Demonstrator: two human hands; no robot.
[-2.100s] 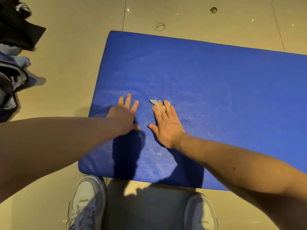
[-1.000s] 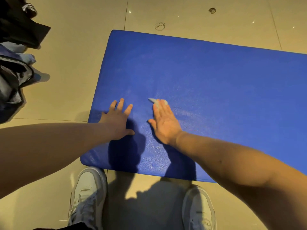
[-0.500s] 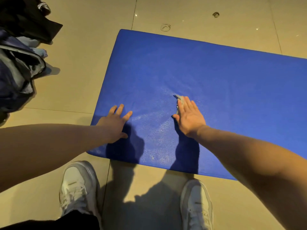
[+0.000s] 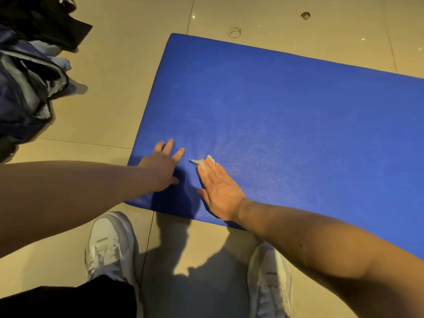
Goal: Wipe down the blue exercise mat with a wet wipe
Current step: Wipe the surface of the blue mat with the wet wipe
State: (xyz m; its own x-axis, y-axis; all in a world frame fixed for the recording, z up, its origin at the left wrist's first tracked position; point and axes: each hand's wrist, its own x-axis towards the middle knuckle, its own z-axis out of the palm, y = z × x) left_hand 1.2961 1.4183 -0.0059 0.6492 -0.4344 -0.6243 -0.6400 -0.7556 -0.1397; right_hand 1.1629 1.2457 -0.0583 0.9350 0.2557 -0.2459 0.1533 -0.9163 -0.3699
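Note:
A blue exercise mat (image 4: 286, 106) lies flat on the tiled floor and runs off the right edge of the view. My right hand (image 4: 218, 187) presses flat on it near the front left corner, fingers straight. A small crumpled white wet wipe (image 4: 203, 161) sticks out from under the fingertips. My left hand (image 4: 164, 165) rests flat on the mat just to the left, fingers spread, a short gap from the right hand. A wet sheen shows on the mat beside the wipe.
A pile of dark clothes and a bag (image 4: 29, 72) lies on the floor at the left. My two white shoes (image 4: 110, 246) (image 4: 270, 278) stand on the tiles just in front of the mat's near edge. Two small round marks (image 4: 234, 32) dot the floor behind the mat.
My right hand slid the wipe leftward and nearer to me, ending close beside my left hand. The left hand stayed planted on the mat. The camera shifted slightly left.

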